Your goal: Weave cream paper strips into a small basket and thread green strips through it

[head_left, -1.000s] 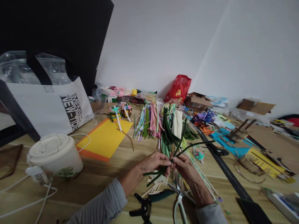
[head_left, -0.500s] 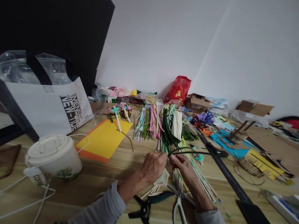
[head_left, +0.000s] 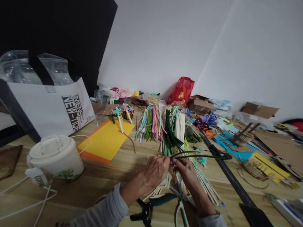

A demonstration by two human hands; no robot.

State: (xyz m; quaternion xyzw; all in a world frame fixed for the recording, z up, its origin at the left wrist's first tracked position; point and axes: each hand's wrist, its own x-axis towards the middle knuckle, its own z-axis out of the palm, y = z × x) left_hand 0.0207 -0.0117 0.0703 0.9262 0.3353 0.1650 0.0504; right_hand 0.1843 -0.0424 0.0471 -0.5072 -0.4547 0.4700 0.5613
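My left hand (head_left: 155,170) and my right hand (head_left: 186,168) meet above the wooden table (head_left: 101,179), both pinched on a small bunch of dark green strips (head_left: 194,155). The strips stick out to the right, nearly level. Just beyond my hands lies a pile of green, pink and cream strips (head_left: 163,126). Under my wrists lie pale wooden sticks (head_left: 158,189), scissors with pale handles (head_left: 181,206) and a black-and-teal clamp tool (head_left: 151,206).
A lidded paper cup (head_left: 55,157) stands at the left with white cables (head_left: 28,205) by it. Behind are a white tote bag (head_left: 52,107), a yellow sheet (head_left: 105,140), a red bag (head_left: 181,90), and cardboard and coloured paper scraps (head_left: 248,142) at the right. A black bar (head_left: 227,173) crosses the table.
The green strips stood fanned upward with ends hanging below my left hand; now they are gathered and point level to the right. My left hand has closed round their near ends.
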